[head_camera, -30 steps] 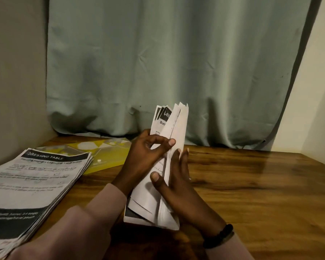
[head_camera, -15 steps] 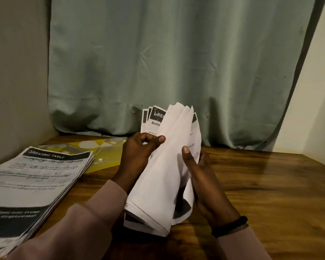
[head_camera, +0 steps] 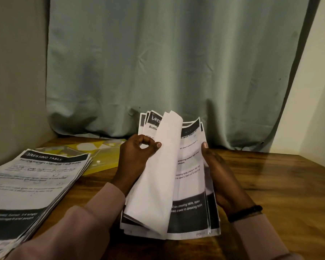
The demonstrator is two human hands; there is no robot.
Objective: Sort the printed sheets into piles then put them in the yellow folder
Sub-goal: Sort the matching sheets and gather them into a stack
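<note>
My left hand [head_camera: 134, 156] pinches a bundle of printed sheets [head_camera: 188, 177], thumb and forefinger curled round the folded-over blank backs near the top edge. My right hand [head_camera: 220, 175] holds the right edge of the same bundle, thumb on the front face, fingers curled behind. So both grips are closed on paper. The bundle stands on its lower edge on the wooden worktop [head_camera: 270, 184], tilted back toward me, fanned open in the middle. Text visible on the exposed page: "dressing table", black band at the bottom.

A sorted pile [head_camera: 32, 184] lies flat on the worktop to the left, top sheet headed "DRESSING TABLE", edges slightly staggered. It partly overlaps the yellow folder [head_camera: 103, 156], which lies flat behind it, near the left hand, white snap button showing. Can't tell what the folder holds; its lighter patches could be print or reflections.

A black band [head_camera: 245, 212] sits on my right wrist, pale pink sleeves [head_camera: 79, 222] on both arms. A grey-green curtain [head_camera: 167, 62] hangs behind the worktop.
</note>
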